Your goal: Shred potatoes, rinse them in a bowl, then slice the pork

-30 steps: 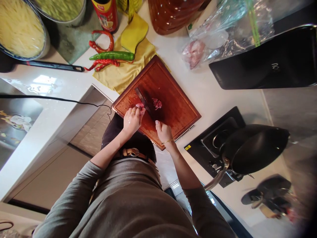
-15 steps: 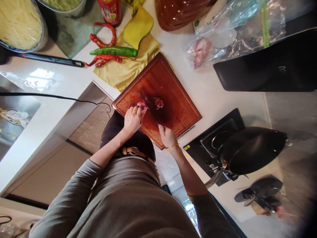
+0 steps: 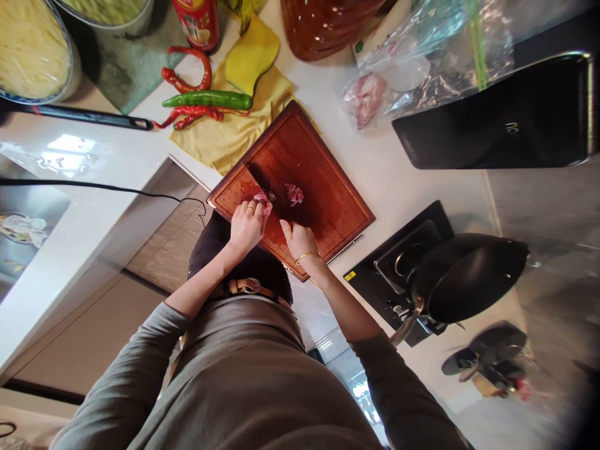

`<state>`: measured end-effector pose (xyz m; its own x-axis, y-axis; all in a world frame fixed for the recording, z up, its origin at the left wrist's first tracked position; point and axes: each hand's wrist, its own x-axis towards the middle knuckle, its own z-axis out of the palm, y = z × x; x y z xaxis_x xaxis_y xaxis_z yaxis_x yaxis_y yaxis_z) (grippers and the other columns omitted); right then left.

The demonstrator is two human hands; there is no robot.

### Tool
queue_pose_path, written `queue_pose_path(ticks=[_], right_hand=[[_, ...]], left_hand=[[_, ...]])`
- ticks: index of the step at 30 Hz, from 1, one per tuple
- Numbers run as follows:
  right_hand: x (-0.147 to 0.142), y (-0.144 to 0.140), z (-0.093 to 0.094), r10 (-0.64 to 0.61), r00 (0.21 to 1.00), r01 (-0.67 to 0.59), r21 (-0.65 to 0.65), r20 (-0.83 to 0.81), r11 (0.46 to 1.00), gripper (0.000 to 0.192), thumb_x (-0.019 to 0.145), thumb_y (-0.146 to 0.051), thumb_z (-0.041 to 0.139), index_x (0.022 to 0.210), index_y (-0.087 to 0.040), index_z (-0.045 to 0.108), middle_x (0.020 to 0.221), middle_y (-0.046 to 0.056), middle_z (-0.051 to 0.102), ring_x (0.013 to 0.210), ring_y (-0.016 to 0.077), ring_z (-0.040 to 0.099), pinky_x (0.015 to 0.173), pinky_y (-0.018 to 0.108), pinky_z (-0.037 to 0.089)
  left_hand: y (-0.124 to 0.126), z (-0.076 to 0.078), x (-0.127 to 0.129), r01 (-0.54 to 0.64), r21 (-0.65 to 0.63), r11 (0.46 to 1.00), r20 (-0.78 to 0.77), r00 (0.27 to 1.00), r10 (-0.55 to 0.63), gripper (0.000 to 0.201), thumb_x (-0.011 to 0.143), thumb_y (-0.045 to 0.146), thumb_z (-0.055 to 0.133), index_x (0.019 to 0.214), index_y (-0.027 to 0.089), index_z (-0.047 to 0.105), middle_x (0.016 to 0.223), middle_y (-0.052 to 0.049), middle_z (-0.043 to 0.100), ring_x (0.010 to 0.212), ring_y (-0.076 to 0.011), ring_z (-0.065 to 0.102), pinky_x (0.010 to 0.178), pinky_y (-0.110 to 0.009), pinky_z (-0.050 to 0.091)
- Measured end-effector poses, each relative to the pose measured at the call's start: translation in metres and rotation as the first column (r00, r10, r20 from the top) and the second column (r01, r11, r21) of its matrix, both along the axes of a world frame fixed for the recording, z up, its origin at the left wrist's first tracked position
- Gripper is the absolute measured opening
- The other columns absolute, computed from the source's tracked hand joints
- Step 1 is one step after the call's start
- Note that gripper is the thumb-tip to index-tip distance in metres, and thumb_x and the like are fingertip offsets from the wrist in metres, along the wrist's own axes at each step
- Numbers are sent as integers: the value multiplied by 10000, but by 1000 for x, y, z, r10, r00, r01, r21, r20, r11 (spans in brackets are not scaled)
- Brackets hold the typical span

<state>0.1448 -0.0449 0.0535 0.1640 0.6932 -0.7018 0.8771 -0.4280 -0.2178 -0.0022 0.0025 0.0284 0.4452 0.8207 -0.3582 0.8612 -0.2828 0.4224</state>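
Overhead view of a kitchen workstation. A reddish wooden cutting board (image 3: 309,169) lies at an angle on a pale, glossy tabletop (image 3: 394,169), its near corner reaching the tabletop's edge. The left hand (image 3: 246,225) presses a pink piece of raw meat (image 3: 263,203) against the board, fingers curled over and touching it. The right hand (image 3: 297,240) is clenched around the handle of a knife (image 3: 261,178), whose dark blade lies across the board just beside the held meat; a second cut piece of meat (image 3: 294,194) lies on the other side of the blade.

Beyond the board, a yellow cloth (image 3: 229,134) carries a green chilli (image 3: 209,100) and red chillies (image 3: 187,115) (one curled). Farther back stand a bowl of pale shredded food (image 3: 32,50) and a red-labelled bottle (image 3: 197,22). A clear plastic bag (image 3: 422,69) holding more pink meat lies well apart from the board, beside a black glossy appliance (image 3: 497,119). A dark wok (image 3: 469,275) sits on a black stove (image 3: 398,262) at the person's right. A thin black cable (image 3: 94,186) crosses the tabletop's edge at the left.
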Motion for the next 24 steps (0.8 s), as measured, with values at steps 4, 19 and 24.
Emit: queue_pose_path(ticks=[4,19,24], right_hand=[[3,1,-16,-41,999,42,61,-27,997,540,938,-488,266,844,-147,674,770,158,698,749,228,657,604,260,350],[18,-18,-27,-754,328,799,-259,-569,542,658,702,-844,111,548,-242,325,349,-87,226,269,77,245,316,214,228],[21,-30,-9,-506,813,568,199,-288,799,672,813,-738,167,628,-200,524,475,6,486,453,118,470,469,234,284]], left_hand=[[0,0,0,1,20,1000,-6,1000,-1,396,909,302,327,1186,89,513,1124,-178,578,996,-281,516,836,-405,398],[7,3,-3,-21,76,997,-45,999,25,388,893,402,372,1138,146,528,1008,-148,600,988,-295,524,846,-410,383],[15,14,-6,-199,153,968,163,971,174,405,881,427,400,1168,153,484,1200,-168,501,1134,-287,454,948,-422,332]])
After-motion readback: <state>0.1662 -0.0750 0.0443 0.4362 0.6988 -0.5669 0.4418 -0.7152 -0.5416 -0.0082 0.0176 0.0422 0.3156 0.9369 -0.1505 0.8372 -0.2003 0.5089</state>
